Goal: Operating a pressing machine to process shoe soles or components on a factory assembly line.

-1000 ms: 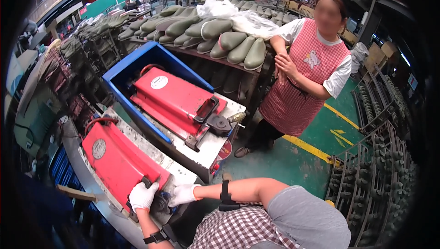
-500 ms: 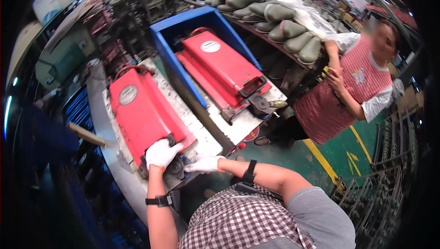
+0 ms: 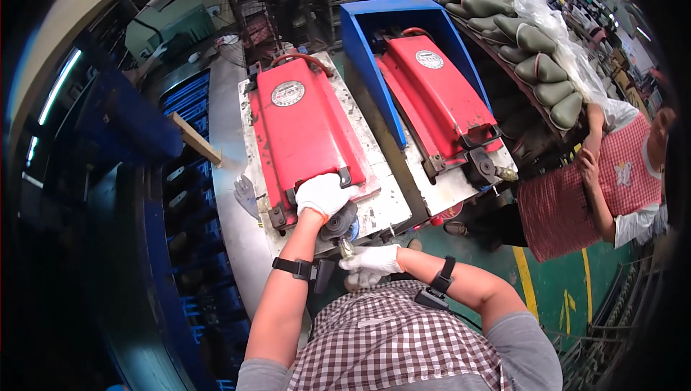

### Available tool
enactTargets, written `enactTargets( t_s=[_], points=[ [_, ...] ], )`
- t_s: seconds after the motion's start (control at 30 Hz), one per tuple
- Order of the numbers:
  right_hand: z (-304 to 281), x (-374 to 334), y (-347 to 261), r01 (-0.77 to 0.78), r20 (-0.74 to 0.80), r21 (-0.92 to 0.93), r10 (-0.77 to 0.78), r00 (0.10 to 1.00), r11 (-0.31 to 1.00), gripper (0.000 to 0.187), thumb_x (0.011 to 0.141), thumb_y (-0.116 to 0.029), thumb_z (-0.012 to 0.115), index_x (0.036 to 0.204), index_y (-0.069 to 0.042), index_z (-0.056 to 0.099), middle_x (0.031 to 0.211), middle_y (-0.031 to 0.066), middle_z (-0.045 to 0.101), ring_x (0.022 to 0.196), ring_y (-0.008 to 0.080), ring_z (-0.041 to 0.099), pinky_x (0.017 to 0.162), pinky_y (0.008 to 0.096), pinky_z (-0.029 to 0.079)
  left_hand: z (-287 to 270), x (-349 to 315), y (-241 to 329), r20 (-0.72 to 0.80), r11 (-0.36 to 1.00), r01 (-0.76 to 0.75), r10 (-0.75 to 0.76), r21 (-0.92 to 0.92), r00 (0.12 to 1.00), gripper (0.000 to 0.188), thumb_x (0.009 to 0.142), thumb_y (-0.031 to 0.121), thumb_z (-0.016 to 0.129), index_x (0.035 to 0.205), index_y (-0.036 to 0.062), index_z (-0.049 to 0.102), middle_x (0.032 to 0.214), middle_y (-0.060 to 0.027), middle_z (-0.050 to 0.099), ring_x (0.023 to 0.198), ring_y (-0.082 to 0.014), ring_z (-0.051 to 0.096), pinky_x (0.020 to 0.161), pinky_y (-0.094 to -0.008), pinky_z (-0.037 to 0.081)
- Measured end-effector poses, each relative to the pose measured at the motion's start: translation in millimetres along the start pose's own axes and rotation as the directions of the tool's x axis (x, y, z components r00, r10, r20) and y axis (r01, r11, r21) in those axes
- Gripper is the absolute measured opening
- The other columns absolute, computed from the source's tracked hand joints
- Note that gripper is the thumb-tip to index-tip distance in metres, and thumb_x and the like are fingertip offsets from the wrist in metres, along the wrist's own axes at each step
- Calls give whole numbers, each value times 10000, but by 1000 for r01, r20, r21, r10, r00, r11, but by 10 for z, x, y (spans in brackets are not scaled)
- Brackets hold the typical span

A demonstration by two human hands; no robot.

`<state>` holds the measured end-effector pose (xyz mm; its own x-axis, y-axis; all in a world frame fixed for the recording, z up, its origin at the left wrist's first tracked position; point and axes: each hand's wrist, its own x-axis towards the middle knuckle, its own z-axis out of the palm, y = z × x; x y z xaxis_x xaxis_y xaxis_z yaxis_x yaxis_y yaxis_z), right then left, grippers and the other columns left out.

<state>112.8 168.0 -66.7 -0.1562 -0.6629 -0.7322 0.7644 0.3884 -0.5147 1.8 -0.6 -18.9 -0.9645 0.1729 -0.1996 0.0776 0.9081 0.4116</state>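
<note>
- Your left hand (image 3: 322,195), white-gloved, lies over the front edge of the red cover (image 3: 306,132); its fingers bend down beside the black handle (image 3: 345,176), their tips hidden, so I cannot tell whether they grip it.
- Your right hand (image 3: 374,260), also gloved, is just in front of the red cover, fingers partly curled at the taped lever grip (image 3: 346,248); I cannot tell how far they close.
- The red cover rests on a paint-worn white table (image 3: 385,200).
- Right of the red cover, a second red cover (image 3: 439,96) sits partly inside a blue housing (image 3: 392,6).
- Left of the red cover lies a gray glove (image 3: 246,195).
</note>
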Motion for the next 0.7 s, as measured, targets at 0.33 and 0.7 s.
enactTargets(
  t_s=[0.33, 0.7],
  points=[
    [262, 248, -246, -10, 36, -382, 26, 999, 924, 386, 1047, -465, 531, 1068, -86, 606, 697, 78, 619, 506, 160, 566, 452, 289, 444, -228, -124, 0, -58, 998, -57, 55, -27, 997, 559, 845, 607, 654, 932, 64, 750, 955, -201, 742, 930, -378, 723, 851, -474, 557],
    [-274, 44, -1503, 125, -306, -881, -752, 584, 455, 617, 942, -422, 702, 1384, -9, 582, 1109, 246, 719, 1012, 368, 718, 946, 477, 570, -1649, -546, 150, -692, 897, -297, 443, 329, 571, 603, 788, 265, 828, 1349, 118, 659, 1324, -156, 667, 1224, -353, 623, 1009, -444, 512]
  ],
)
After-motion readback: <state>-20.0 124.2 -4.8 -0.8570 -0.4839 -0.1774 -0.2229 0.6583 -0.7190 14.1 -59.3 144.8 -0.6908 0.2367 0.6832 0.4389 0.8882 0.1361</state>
